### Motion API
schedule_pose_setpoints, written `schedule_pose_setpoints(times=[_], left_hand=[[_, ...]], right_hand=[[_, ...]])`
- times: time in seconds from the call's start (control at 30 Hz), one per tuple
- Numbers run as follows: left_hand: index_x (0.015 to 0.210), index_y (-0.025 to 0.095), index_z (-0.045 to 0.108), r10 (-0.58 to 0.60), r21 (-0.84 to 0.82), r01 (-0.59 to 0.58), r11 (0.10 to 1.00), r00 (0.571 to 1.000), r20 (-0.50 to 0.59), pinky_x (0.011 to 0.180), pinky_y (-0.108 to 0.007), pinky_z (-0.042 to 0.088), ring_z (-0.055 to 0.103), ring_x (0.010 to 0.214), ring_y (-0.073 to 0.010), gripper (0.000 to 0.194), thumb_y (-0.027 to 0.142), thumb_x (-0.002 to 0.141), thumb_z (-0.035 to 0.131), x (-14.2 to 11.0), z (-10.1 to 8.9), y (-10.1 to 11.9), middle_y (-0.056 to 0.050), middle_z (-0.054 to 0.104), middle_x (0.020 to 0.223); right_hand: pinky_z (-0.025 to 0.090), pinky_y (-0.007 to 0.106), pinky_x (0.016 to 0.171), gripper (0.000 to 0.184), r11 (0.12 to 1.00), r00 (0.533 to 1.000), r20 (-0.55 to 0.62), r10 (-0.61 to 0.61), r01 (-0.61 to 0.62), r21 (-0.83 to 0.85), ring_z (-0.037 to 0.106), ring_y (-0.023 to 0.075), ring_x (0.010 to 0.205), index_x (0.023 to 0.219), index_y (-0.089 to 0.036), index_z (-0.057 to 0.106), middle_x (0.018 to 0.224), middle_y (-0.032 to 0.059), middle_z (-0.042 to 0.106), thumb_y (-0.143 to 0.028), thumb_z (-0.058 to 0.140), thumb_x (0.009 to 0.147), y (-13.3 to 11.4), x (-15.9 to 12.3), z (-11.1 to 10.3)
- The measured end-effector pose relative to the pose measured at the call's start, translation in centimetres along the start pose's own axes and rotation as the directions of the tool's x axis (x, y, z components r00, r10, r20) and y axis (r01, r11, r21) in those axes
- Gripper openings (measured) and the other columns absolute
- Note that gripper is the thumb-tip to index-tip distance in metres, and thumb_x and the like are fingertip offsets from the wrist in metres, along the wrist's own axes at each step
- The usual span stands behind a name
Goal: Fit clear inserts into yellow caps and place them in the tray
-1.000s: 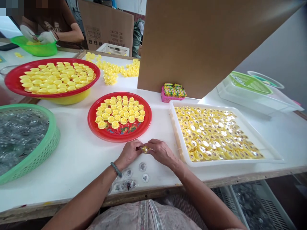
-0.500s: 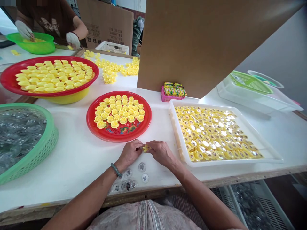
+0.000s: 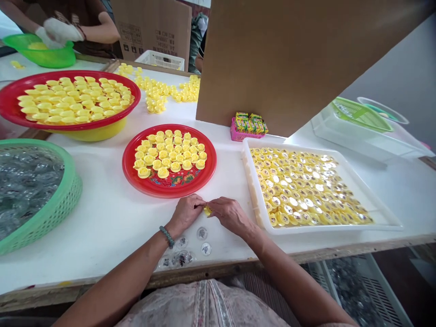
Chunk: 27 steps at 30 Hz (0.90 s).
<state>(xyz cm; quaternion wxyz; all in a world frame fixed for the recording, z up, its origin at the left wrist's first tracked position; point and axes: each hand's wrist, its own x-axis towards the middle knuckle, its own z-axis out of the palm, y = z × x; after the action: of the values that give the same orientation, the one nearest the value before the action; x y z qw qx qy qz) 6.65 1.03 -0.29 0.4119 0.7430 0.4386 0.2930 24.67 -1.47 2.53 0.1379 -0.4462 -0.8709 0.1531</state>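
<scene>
My left hand [image 3: 186, 212] and my right hand [image 3: 229, 214] meet at the table's front, fingers pinched together on one small yellow piece [image 3: 207, 210] between them. A beaded bracelet is on my left wrist. Just beyond lies a red plate [image 3: 170, 186] with rows of yellow pieces. To the right stands a white tray [image 3: 381, 211] packed with yellow pieces that have shiny clear tops. Several small clear round lids [image 3: 202, 233] lie on the table under my wrists.
A green basket [image 3: 54, 213] of clear lids stands at left. A large red dish [image 3: 13, 111] of yellow pieces rests on a yellow bowl. A cardboard sheet [image 3: 289, 59] stands behind a pink box [image 3: 240, 135]. Another person's gloved hands [image 3: 57, 32] work over a green bowl [image 3: 41, 54].
My hands stay pinched on the yellow piece, shifting only slightly. The other person's gloved hands have moved about over the green bowl. The view has tilted a little.
</scene>
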Motion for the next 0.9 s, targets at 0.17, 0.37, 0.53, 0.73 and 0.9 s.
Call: schedule_pose_setpoints(times=[0.17,0.37,0.53,0.73,0.9], left_hand=[[0.088,0.02,0.07,-0.08,-0.15,0.082,0.985,0.997,0.021,0.075,-0.029,0.048,0.061,0.08,-0.0189,0.023,0.011,0.075,0.054,-0.3,-0.3,0.3,-0.004,0.068,0.086],[0.094,0.019,0.069,-0.245,-0.318,0.269,0.909,0.963,0.114,0.065,-0.027,0.048,0.062,0.071,-0.0188,0.023,0.02,0.074,0.058,-0.9,-0.3,0.3,-0.003,0.069,0.08],[0.091,0.02,0.07,-0.296,-0.299,0.308,0.903,0.951,0.084,0.067,-0.029,0.048,0.062,0.072,-0.02,0.021,0.031,0.076,0.059,-0.6,0.2,0.4,-0.003,0.07,0.079],[0.085,0.023,0.07,-0.308,-0.135,0.321,0.937,0.945,0.112,0.081,-0.037,0.049,0.062,0.088,-0.027,0.023,0.039,0.072,0.059,-0.6,-0.8,1.3,-0.002,0.071,0.089],[0.08,0.023,0.07,-0.394,-0.15,0.394,0.907,0.919,0.035,0.073,-0.039,0.055,0.063,0.089,-0.032,0.035,0.05,0.059,0.065,0.6,-0.3,0.7,-0.003,0.071,0.086]], right_hand=[[0.04,0.023,0.064,0.008,0.998,0.998,0.038,0.05,-0.049,-0.024,0.059,0.0146,0.07,0.08,-0.019,0.063,0.074,0.0022,0.065,-0.012,0.061,0.079,0.0,0.3,0.0],[0.039,0.023,0.062,0.002,0.988,0.987,0.044,0.153,-0.151,-0.045,0.06,0.0152,0.071,0.079,-0.019,0.065,0.073,0.0026,0.065,-0.018,0.063,0.077,-0.1,0.4,0.1],[0.039,0.024,0.06,0.006,0.977,0.976,0.071,0.207,-0.202,-0.075,0.06,0.0161,0.07,0.074,-0.018,0.065,0.074,0.0041,0.066,-0.021,0.062,0.078,-0.6,0.8,0.1],[0.044,0.025,0.063,0.009,0.973,0.973,0.118,0.199,-0.181,-0.146,0.063,0.0176,0.074,0.076,-0.017,0.065,0.079,0.0057,0.069,-0.018,0.056,0.078,-1.7,1.1,-0.5],[0.045,0.023,0.052,0.012,0.96,0.963,0.117,0.241,-0.219,-0.176,0.065,0.0163,0.07,0.082,-0.018,0.061,0.08,0.0032,0.07,-0.026,0.054,0.079,-1.4,0.4,-1.3]])
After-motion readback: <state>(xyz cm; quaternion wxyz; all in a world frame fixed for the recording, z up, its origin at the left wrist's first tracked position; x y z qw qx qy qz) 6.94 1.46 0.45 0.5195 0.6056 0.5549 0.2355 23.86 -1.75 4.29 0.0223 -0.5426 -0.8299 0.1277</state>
